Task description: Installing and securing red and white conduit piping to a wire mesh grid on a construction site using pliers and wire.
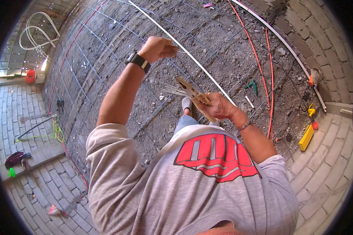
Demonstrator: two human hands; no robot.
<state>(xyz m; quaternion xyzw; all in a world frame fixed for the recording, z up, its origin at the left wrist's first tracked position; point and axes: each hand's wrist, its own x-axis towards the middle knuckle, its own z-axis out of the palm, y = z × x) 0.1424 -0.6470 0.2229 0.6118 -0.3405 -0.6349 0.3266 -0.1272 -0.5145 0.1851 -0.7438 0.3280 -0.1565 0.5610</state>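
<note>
My right hand [219,105] is wrapped round worn, rusty-looking pliers [189,87], their jaws pointing up and to the left. Beside the jaws a bundle of thin wires [173,91] sticks out to the left, apparently gripped in the same hand. Farther out and to the left, my left hand [159,49] has its fingers pinched together, with a thin wire [180,51] showing at the fingertips. It hovers over a grid of steel rebar [106,83] and a long white tube [188,55] that runs slantwise across it.
Dark gravelly soil lies under the grid. Orange tubes [259,64] cross it at the right. Green-handled pliers [252,87] and a short white piece [250,102] lie there too. A yellow level [306,138] rests by the right block wall [321,172]. Coiled white tube [37,33] hangs far left.
</note>
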